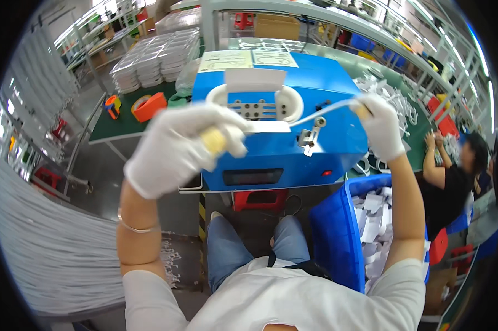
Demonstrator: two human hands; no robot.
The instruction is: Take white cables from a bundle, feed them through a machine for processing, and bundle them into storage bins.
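My left hand (185, 146), in a white glove with yellowish fingertips, is closed, a little blurred, in front of the blue machine (342, 132). Its fingers meet the end of a small white label (270, 127). From the label's other end a thin white cable (326, 111) curves up to my right hand (380, 124), also gloved and closed on it. Whether the label is stuck to the cable or only lies along it, I cannot tell. Behind the label are the machine's metal slotted block (254, 110) and white curved guides (293, 105).
A blue bin (329, 220) of white paper scraps stands at my right. Coiled white cables (389, 94) lie on the green table beyond. Orange tape rolls (150, 106) and stacked white trays (155, 60) are left. Long white cables (61, 248) hang lower left. A co-worker (453, 171) is at far right.
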